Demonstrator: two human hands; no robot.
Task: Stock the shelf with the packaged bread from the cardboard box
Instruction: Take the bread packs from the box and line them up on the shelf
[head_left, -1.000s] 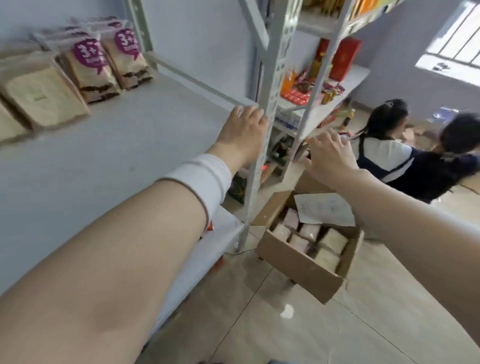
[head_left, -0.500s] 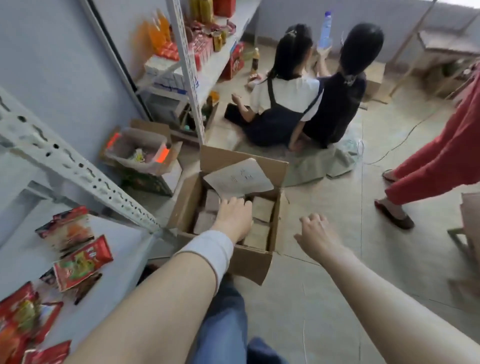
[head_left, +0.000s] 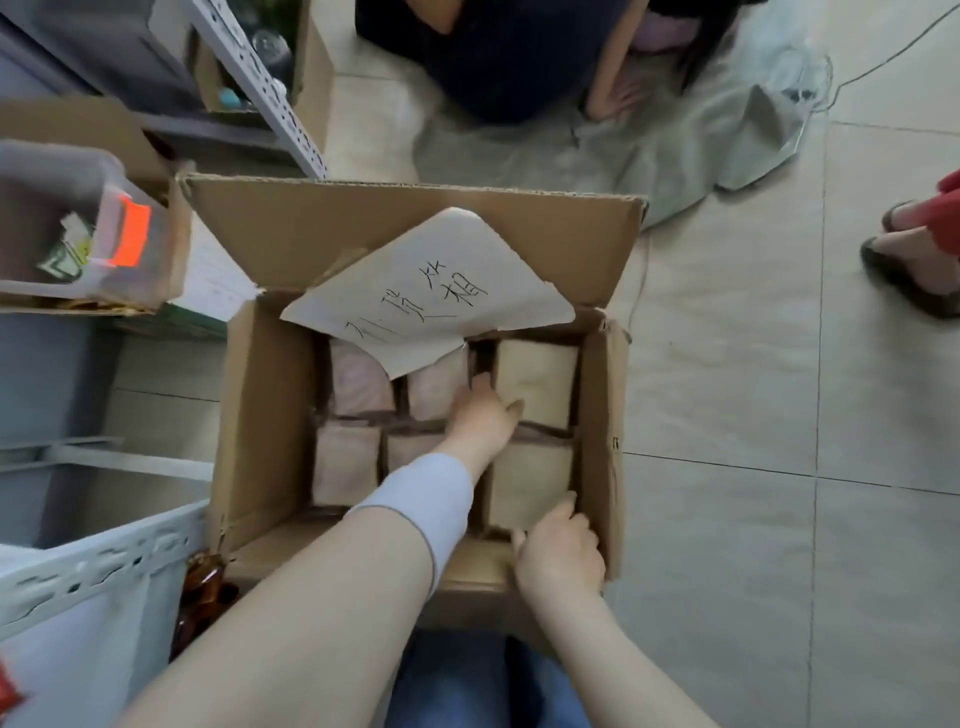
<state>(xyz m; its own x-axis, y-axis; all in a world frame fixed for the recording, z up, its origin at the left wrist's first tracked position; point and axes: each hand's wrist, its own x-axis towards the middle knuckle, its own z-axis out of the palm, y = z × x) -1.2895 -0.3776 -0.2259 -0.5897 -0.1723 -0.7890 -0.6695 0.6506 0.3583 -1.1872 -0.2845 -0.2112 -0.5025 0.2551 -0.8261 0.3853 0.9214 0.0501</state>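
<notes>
An open cardboard box (head_left: 260, 415) stands on the tiled floor just in front of me. Several tan paper-wrapped bread packs lie inside in two rows. My left hand (head_left: 485, 421), with a white wristband, reaches into the middle of the box; its fingers are spread against the left edge of the far-right bread pack (head_left: 540, 384). My right hand (head_left: 561, 551) is at the box's near right corner, fingertips touching the near edge of the near-right bread pack (head_left: 530, 483). Neither pack is lifted.
A torn handwritten paper sheet (head_left: 431, 296) hangs over the back row. Left of the box sit a clear plastic bin (head_left: 57, 218) and grey shelf rails (head_left: 104, 564). A seated person (head_left: 498, 57) is beyond the box, a foot (head_left: 909, 270) at right.
My view dropped from the shelf to straight over the box. Both hands came down; the left went deeper among the packs and the right came in from the floor side to the near-right pack.
</notes>
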